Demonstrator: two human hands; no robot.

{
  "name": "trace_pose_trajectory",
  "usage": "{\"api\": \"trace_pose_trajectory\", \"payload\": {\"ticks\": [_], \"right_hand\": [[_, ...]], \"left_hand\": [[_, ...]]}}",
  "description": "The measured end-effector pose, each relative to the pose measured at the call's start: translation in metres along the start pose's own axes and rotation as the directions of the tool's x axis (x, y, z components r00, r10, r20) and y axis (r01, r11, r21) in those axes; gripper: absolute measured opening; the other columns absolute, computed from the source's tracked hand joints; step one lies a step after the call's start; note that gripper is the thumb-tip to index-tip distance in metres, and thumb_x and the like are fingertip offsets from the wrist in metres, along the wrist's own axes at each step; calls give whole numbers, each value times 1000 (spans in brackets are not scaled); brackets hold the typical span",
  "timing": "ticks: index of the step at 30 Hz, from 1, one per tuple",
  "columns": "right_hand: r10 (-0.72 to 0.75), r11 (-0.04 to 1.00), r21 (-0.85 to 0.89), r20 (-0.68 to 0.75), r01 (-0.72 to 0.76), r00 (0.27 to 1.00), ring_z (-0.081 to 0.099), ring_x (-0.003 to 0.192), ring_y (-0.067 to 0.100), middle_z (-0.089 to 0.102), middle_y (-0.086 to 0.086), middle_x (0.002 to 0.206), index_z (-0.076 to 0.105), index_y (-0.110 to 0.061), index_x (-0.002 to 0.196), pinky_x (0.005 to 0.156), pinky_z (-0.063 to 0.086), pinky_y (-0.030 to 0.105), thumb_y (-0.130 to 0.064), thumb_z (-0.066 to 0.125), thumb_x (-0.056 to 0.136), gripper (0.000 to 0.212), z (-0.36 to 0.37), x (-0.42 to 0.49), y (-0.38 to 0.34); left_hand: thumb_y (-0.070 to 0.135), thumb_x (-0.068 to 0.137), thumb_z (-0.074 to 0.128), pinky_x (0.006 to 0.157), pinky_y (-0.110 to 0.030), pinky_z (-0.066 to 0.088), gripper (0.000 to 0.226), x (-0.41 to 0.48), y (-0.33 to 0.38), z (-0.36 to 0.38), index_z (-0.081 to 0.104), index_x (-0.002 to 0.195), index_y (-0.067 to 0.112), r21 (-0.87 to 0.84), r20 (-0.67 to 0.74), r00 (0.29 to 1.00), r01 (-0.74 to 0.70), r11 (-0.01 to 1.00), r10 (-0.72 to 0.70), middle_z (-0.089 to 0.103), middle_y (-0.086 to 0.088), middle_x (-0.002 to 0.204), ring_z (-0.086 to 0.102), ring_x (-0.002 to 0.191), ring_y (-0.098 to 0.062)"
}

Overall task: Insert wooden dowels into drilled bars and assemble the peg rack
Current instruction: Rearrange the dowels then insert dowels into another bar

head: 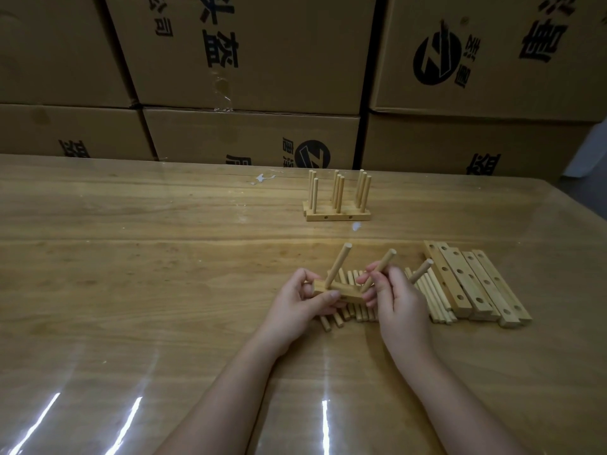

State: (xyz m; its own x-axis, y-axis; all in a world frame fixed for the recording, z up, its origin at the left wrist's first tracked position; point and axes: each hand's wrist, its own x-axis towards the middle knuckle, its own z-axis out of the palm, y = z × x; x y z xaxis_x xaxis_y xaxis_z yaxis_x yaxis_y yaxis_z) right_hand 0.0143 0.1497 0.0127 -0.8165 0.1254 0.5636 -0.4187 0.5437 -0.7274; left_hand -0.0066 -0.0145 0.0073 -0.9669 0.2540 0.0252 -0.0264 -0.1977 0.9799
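While your left hand [305,297] curls its fingers and thumb round the left end of a drilled bar [348,294], held just above the table [131,257], one seated dowel [338,264] stands in a hole near that end, leaning to the right. Your right hand [399,297] pinches a second dowel [382,264] between thumb and fingertips, its lower tip down at the bar's right end (whether it has entered a hole is hidden by your fingers). A third dowel [422,270] juts out from behind the same hand; how it is held cannot be seen. Loose dowels [338,318] lie in a row under both hands, partly covered by them. Spare bars [473,284] lie side by side just to the right. Farther back stands a finished rack [338,198], its base holding upright pegs in three clusters. Cardboard boxes [262,54] are stacked behind the table, closed, their contents unseen and their tops cut off.
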Motion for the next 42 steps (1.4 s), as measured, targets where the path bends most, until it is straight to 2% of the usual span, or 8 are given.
{"api": "trace_pose_trajectory", "payload": {"ticks": [12, 15, 18, 22, 27, 31, 38, 42], "right_hand": [[-15, 999, -31, -12, 15, 1000, 60, 75, -3, 63, -19, 83, 60, -16, 107, 62, 47, 10, -15, 46, 95, 18, 4, -1, 2], [-35, 999, -26, -26, 34, 999, 59, 80, -3, 60, -17, 93, 52, -25, 117, 64, 49, 12, -37, 43, 92, 29, 4, -4, -2], [-81, 997, -11, -85, 80, 993, 54, 82, -1, 48, -11, 104, 45, -20, 126, 65, 47, 9, -41, 43, 93, 39, 1, -5, -6], [-186, 983, -35, -147, 183, 972, 49, 82, -1, 45, -6, 95, 47, -18, 111, 68, 41, 8, -27, 42, 93, 22, -3, -7, -7], [-25, 999, 15, -247, 30, 969, 48, 78, 3, 45, -1, 93, 46, -19, 102, 63, 41, 9, -23, 49, 94, 11, -8, -2, -3], [150, 989, 13, -141, -150, 979, 52, 78, 7, 52, 0, 94, 52, -19, 114, 60, 42, 15, -34, 47, 92, 27, -9, 1, 7], [213, 977, 3, -81, -214, 974, 53, 84, -12, 56, -18, 94, 52, -28, 116, 58, 42, 8, -48, 42, 89, 35, -7, 3, 12], [246, 968, 60, -55, -243, 968, 58, 76, -3, 59, -14, 84, 49, -34, 110, 58, 46, 17, -40, 46, 92, 19, -5, 5, 15]], "left_hand": [[4, 84, 68, 66, -24, 55, 20, 1, -1, 0, 50, 91, 10, 26, -12, 999, 39, 999, -38, 72, -14, 86, 72, 83, -24], [6, 85, 67, 67, -25, 56, 19, 3, -2, -1, 51, 94, 10, 34, -12, 1000, 29, 999, -28, 74, -12, 88, 72, 85, -25], [12, 80, 69, 66, -24, 56, 26, 4, 0, -4, 48, 95, 7, -105, -67, 997, 24, 994, -31, 74, -14, 88, 72, 85, -27], [23, 73, 72, 63, -23, 56, 31, 7, 2, -11, 49, 89, 9, -288, -112, 993, 5, 958, -39, 74, -13, 86, 73, 84, -28], [24, 71, 74, 62, -22, 56, 29, 8, 1, -14, 53, 86, 9, -332, -118, 992, -2, 943, -40, 73, -16, 88, 72, 84, -29], [24, 70, 73, 59, -22, 56, 31, 7, 3, -13, 54, 88, 7, -316, -150, 988, -10, 949, -39, 73, -17, 87, 73, 81, -27], [24, 72, 72, 61, -22, 57, 34, 3, 6, -9, 54, 93, 4, -273, -149, 988, -4, 962, -38, 73, -18, 89, 72, 81, -25], [23, 73, 70, 59, -22, 57, 34, 2, 5, -7, 53, 95, 4, -243, -179, 984, -19, 970, -26, 73, -16, 86, 72, 79, -24]]}}
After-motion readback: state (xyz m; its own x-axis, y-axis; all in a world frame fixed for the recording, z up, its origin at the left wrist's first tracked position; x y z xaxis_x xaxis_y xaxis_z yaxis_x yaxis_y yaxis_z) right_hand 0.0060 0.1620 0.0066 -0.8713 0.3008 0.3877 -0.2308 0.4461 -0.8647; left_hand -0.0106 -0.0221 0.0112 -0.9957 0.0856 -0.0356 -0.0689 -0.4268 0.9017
